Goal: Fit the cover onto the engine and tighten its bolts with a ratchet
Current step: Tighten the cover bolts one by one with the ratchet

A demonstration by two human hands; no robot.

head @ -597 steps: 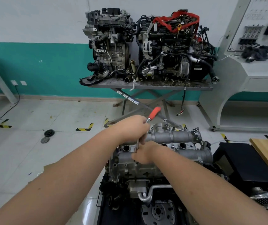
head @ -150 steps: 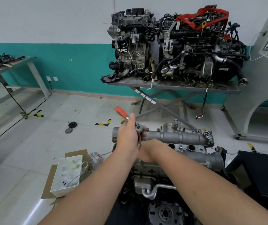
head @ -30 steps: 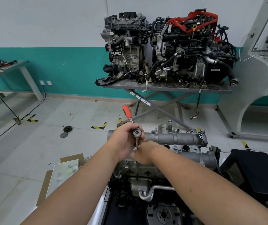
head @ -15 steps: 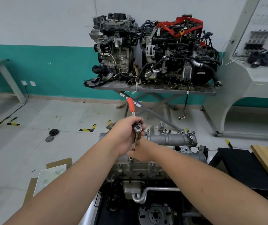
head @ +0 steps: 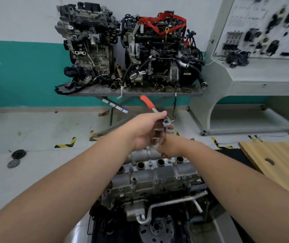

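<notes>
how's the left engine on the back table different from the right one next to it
The left engine is mostly bare grey metal; the right engine is darker, tangled in black hoses and wiring. Only the right one wears a red strap across its top. Both stand side by side on the same table.

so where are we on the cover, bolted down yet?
Done: the cover sits on the engine. In hand: the left hand grips the ratchet near its head, orange handle pointing up and away; the right hand steadies the extension below it at the cover's far edge. Left: bolts are too small to judge, so I can't tell how many remain.
</notes>
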